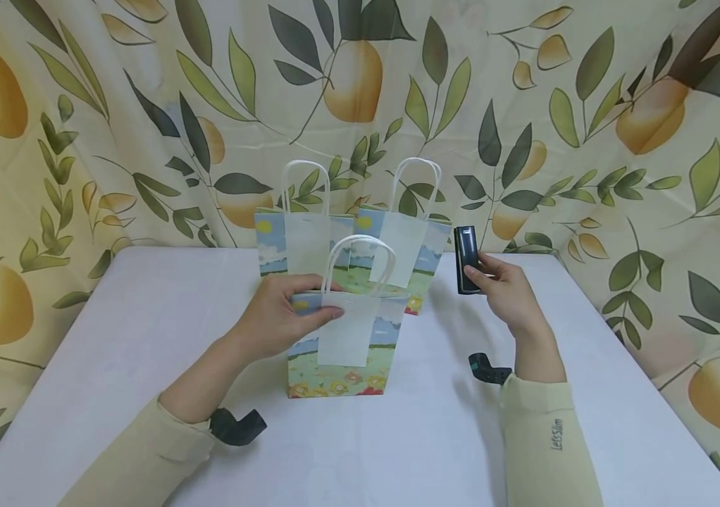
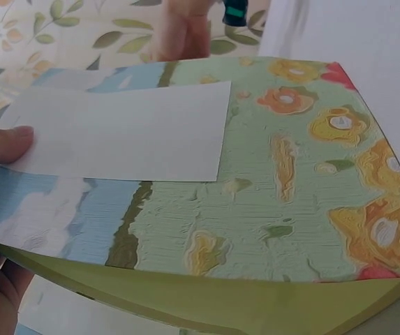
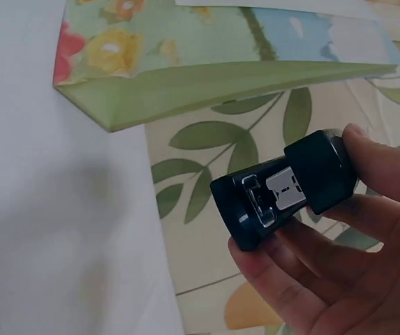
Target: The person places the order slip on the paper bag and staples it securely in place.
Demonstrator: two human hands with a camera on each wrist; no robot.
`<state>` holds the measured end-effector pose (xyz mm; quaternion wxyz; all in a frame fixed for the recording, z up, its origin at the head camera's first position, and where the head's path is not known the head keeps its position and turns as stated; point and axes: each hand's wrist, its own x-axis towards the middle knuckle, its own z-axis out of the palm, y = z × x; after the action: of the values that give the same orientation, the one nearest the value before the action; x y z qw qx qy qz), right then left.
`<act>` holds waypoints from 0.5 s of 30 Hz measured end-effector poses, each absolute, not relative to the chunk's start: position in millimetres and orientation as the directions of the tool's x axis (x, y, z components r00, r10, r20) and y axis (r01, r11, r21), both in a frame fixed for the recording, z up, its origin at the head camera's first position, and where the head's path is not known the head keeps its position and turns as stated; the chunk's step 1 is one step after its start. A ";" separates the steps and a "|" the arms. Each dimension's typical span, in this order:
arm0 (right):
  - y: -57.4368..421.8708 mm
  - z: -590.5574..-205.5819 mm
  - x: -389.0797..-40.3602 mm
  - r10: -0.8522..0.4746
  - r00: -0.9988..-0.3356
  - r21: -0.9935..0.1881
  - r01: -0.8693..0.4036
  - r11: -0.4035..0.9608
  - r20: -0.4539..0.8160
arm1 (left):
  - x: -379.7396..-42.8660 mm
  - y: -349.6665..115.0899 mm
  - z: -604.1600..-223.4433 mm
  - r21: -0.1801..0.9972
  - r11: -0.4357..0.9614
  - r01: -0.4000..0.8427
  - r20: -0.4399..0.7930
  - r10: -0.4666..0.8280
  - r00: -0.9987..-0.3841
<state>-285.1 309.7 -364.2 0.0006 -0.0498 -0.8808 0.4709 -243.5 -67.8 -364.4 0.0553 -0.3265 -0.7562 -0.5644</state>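
My left hand [image 1: 280,317] pinches the top edge of the front paper gift bag [image 1: 341,380], thumb over the white paper slip [image 1: 347,334] on its face. This bag stands upright, printed with sky, grass and flowers, and has a white handle. In the left wrist view the thumb [image 2: 4,146] lies on the slip's end. A black stapler [image 1: 465,260] is held in my right hand [image 1: 512,292], to the right of the bags and apart from them. The right wrist view shows the stapler [image 3: 283,188] end-on between thumb and fingers, its metal parts visible.
Behind the front bag stand two similar bags, a left one [image 1: 271,243] and a right one [image 1: 430,246], each with a white slip and handle. All are on a white table [image 1: 144,317]. A fruit-patterned curtain [image 1: 360,84] hangs behind the table.
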 end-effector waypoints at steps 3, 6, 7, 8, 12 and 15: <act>311.9 -368.9 -288.1 0.090 -0.994 -0.825 0.108 0.555 -0.070 | -243.5 -67.8 -364.2 0.816 0.156 0.557 0.452 0.430 -0.782; 313.7 -373.8 -290.6 0.086 -0.991 -0.814 0.130 0.565 -0.099 | -243.5 -67.7 -364.3 0.814 0.163 0.558 0.451 0.428 -0.783; 314.4 -375.5 -291.6 0.084 -0.991 -0.811 0.136 0.568 -0.107 | -243.4 -67.7 -364.4 0.814 0.164 0.558 0.451 0.427 -0.784; 315.0 -377.2 -292.6 0.084 -0.990 -0.808 0.142 0.572 -0.115 | -243.4 -67.6 -364.6 0.814 0.165 0.558 0.451 0.427 -0.784; 317.4 -383.1 -295.8 0.098 -0.985 -0.799 0.174 0.576 -0.144 | -243.4 -67.3 -364.9 0.814 0.157 0.558 0.454 0.428 -0.782; 318.9 -386.1 -297.1 0.114 -0.978 -0.786 0.208 0.582 -0.175 | -243.6 -67.2 -365.0 0.813 0.153 0.561 0.457 0.428 -0.780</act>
<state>-297.1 318.9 -386.1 -0.0525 -0.0908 -0.8878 0.4481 -243.6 -67.2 -365.0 0.0591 -0.3266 -0.7571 -0.5627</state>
